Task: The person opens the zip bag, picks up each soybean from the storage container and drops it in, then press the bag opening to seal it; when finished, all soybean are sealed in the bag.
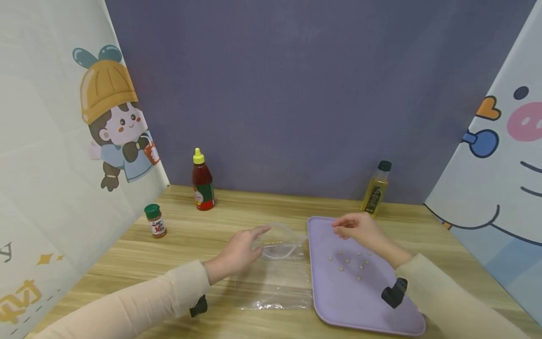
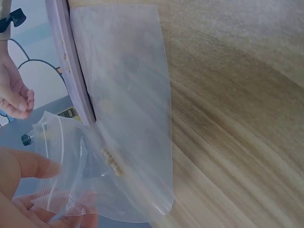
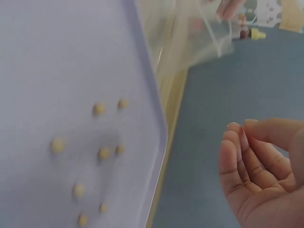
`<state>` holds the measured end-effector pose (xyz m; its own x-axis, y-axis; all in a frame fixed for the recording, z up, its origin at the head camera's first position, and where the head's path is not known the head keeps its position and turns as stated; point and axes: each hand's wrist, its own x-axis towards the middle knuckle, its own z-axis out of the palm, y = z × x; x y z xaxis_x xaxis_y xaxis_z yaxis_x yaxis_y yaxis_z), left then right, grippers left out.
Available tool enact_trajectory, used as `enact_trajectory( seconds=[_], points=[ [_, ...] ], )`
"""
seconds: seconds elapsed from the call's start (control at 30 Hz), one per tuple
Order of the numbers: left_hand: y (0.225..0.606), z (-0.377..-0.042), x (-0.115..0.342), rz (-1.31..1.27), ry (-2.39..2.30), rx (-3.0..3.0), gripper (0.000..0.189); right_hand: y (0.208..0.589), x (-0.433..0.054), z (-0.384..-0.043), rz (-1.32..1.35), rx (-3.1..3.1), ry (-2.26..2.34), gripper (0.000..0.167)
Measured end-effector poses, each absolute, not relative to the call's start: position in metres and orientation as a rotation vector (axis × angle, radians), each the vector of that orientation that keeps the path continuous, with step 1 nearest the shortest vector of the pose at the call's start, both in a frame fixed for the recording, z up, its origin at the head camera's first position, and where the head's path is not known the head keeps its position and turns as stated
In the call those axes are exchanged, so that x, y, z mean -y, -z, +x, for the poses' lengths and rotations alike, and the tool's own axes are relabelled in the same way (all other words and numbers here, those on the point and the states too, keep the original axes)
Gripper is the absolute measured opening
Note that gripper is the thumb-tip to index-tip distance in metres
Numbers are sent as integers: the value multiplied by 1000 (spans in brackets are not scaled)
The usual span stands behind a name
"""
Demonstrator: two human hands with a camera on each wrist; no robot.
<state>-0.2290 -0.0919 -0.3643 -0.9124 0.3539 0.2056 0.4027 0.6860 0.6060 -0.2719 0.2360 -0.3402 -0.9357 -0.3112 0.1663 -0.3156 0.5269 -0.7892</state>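
Observation:
My left hand (image 1: 239, 252) holds a clear zip bag (image 2: 128, 109) near its mouth, thumb on one side and fingers behind the film. The mouth gapes, and a row of small yellowish beans (image 2: 111, 162) shows inside. To the right lies a lilac tray (image 1: 338, 301) with several similar loose beans (image 3: 104, 152) scattered on it. Above the tray's far part hovers my right hand (image 1: 360, 230), thumb tip meeting the index fingertip. In the right wrist view no bean shows between those fingertips; whether one is hidden there I cannot tell.
At the back left stands a red sauce bottle (image 1: 203, 186) with a yellow cap. A small green-capped spice jar (image 1: 155, 221) is left of it, nearer. An oil bottle (image 1: 376, 190) stands behind the tray, before the grey-blue backdrop (image 1: 288, 94).

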Motion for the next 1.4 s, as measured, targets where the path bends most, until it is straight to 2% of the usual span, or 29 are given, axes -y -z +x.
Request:
enact_trajectory(
  seconds=[0.4,0.77,1.07,1.4],
  points=[
    [365,-231,93,-643,988,2814,60,360,-282,-280,355,2891,-1219,28],
    [368,-230,95,-662,987,2801,59,385,-319,-287,227,2998,-1137,25],
    [370,-231,95,-676,973,2796,58,393,-324,-286,75,3125,-1049,26],
    [372,-232,95,-668,944,2794,57,394,-320,-283,47,3121,-1017,14]
  ],
)
